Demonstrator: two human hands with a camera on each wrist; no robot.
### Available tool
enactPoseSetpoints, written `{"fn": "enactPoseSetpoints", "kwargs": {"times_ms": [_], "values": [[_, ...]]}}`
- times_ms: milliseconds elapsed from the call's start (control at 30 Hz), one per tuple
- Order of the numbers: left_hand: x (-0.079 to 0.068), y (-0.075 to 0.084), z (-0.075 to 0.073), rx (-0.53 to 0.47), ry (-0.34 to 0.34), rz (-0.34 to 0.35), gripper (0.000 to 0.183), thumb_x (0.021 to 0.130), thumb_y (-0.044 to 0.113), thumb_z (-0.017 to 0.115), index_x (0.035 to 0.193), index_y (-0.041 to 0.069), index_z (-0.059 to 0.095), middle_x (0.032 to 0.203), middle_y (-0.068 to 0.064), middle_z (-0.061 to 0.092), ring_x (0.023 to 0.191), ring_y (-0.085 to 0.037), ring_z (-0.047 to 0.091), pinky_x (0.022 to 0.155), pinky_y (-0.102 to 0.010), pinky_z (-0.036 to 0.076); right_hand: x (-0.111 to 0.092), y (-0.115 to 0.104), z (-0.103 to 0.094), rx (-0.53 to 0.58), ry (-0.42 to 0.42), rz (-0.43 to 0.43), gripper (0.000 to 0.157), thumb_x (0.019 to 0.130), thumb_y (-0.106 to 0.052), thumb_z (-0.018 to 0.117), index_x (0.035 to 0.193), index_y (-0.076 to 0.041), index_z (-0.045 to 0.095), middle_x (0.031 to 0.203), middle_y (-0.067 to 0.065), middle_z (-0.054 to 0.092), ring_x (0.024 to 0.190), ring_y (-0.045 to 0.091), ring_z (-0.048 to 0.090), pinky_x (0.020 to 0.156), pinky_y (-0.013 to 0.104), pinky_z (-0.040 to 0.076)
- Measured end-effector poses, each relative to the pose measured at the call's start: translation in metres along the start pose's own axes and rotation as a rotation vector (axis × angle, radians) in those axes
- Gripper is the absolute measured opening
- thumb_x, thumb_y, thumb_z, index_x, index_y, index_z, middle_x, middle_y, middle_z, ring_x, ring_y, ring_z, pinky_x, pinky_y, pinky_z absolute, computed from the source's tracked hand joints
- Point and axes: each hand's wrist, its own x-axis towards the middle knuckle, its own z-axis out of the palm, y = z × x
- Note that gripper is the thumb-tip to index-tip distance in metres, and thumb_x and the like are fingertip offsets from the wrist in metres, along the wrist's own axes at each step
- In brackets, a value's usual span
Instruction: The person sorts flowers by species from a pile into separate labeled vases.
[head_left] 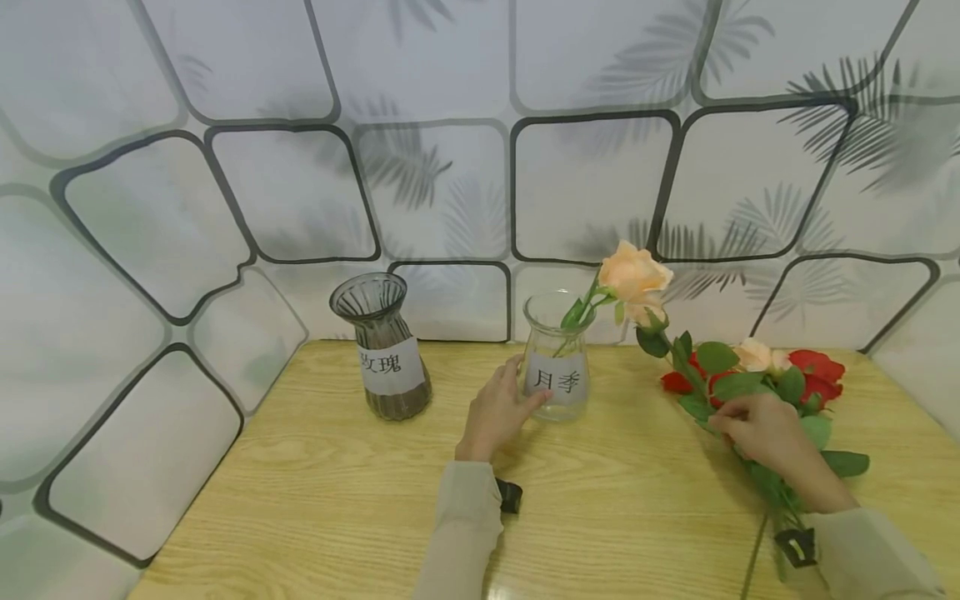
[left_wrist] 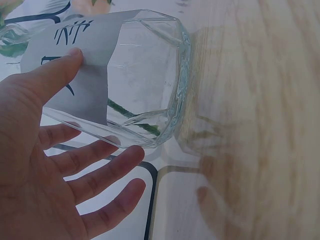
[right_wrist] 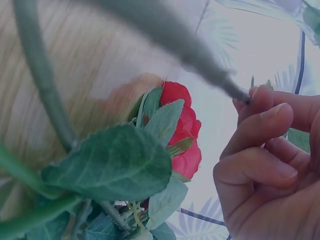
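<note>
My left hand (head_left: 498, 408) holds the lower left side of a clear glass vase (head_left: 557, 333). In the left wrist view the thumb lies on its white paper label (left_wrist: 90, 75), while some fingers curl behind the glass. A peach rose (head_left: 628, 268) stands in this vase, leaning right. My right hand (head_left: 768, 433) pinches a green stem (right_wrist: 175, 45) between thumb and forefinger. That stem seems to lead up to a second peach rose (head_left: 649, 312) beside the vase's rim. Below the right hand lie red roses (head_left: 819, 377) and another peach rose (head_left: 753, 355) with leaves.
A grey ribbed glass vase (head_left: 381, 333) with a white label stands to the left. Both vases are on a light wooden table (head_left: 315, 500), close to the patterned wall (head_left: 442, 192). Loose stems (head_left: 783, 500) run toward the front right.
</note>
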Motion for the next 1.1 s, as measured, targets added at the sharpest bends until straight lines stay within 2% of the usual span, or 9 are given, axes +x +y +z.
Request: {"fn": "enactPoseSetpoints", "kwargs": {"times_ms": [167, 400, 667, 800, 1100], "values": [[0.000, 0.000, 0.000, 0.003, -0.001, -0.001, 0.072, 0.084, 0.056, 0.053, 0.140, 0.015, 0.033, 0.132, -0.010, 0.047, 0.112, -0.028, 0.051, 0.084, -0.045, 0.046, 0.000, 0.003, -0.002, 0.076, -0.023, 0.040, 0.034, 0.091, -0.027, 0.056, 0.093, 0.006, 0.064, 0.063, 0.004, 0.062, 0.045, 0.015, 0.049, 0.043, 0.028, 0.039], [-0.001, 0.000, -0.001, -0.007, 0.004, 0.001, 0.072, 0.084, 0.055, 0.055, 0.140, 0.015, 0.033, 0.131, -0.010, 0.048, 0.111, -0.028, 0.051, 0.083, -0.045, 0.046, 0.000, 0.004, -0.004, 0.347, -0.092, 0.160, 0.038, 0.093, -0.023, 0.053, 0.104, 0.013, 0.056, 0.073, 0.008, 0.062, 0.055, 0.015, 0.055, 0.049, 0.030, 0.048], [0.000, -0.001, -0.001, -0.006, 0.002, -0.001, 0.072, 0.084, 0.055, 0.054, 0.140, 0.015, 0.033, 0.130, -0.010, 0.049, 0.110, -0.028, 0.052, 0.082, -0.045, 0.047, 0.001, 0.007, -0.003, 0.543, -0.142, 0.256, 0.043, 0.090, -0.035, 0.057, 0.103, 0.006, 0.057, 0.074, 0.004, 0.061, 0.057, 0.014, 0.055, 0.051, 0.030, 0.047], [0.000, -0.001, -0.001, -0.006, 0.001, -0.005, 0.072, 0.084, 0.055, 0.054, 0.140, 0.015, 0.033, 0.129, -0.010, 0.049, 0.110, -0.027, 0.052, 0.082, -0.044, 0.047, 0.000, 0.010, 0.000, 0.655, -0.147, 0.247, 0.038, 0.089, -0.034, 0.059, 0.100, 0.002, 0.057, 0.075, 0.004, 0.063, 0.059, 0.014, 0.057, 0.054, 0.031, 0.050], [-0.001, 0.000, -0.001, -0.010, 0.002, -0.001, 0.072, 0.084, 0.054, 0.055, 0.140, 0.015, 0.033, 0.132, -0.011, 0.046, 0.111, -0.029, 0.052, 0.084, -0.046, 0.046, -0.003, 0.011, 0.008, 0.869, -0.136, 0.171, 0.013, 0.090, -0.018, 0.060, 0.086, -0.006, 0.063, 0.073, 0.002, 0.065, 0.063, 0.015, 0.063, 0.054, 0.027, 0.051]]}}
